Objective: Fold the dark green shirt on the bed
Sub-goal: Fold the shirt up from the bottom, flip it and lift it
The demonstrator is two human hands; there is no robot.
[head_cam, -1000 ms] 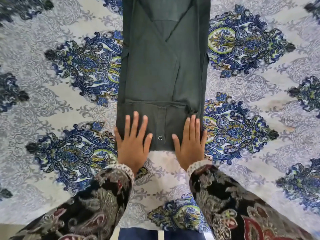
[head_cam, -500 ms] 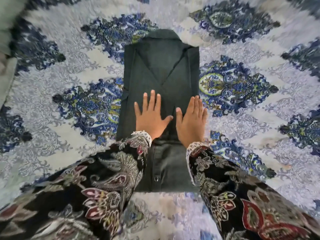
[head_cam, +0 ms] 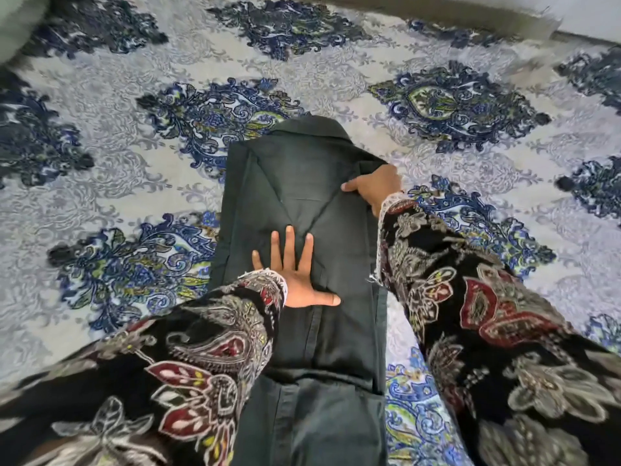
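Note:
The dark green shirt (head_cam: 302, 183) lies as a long narrow strip down the middle of the bed, collar at the far end, sleeves folded in, the near hem turned up. My left hand (head_cam: 295, 264) rests flat on its middle with the fingers spread. My right hand (head_cam: 376, 186) is at the shirt's right edge near the shoulder; the thumb lies on top and the fingers curl under the cloth, gripping it. Both of my patterned sleeves cover the shirt's near sides.
The bed is covered by a pale grey sheet (head_cam: 336, 72) with dark blue paisley medallions. A pale green pillow or cloth (head_cam: 16, 25) sits at the far left corner. The bed's far edge (head_cam: 470, 11) runs along the top right.
My right hand has slid from the shirt's middle up to its right shoulder edge and taken hold. My left hand stays flat on the middle, fingers spread wider. My view has moved forward.

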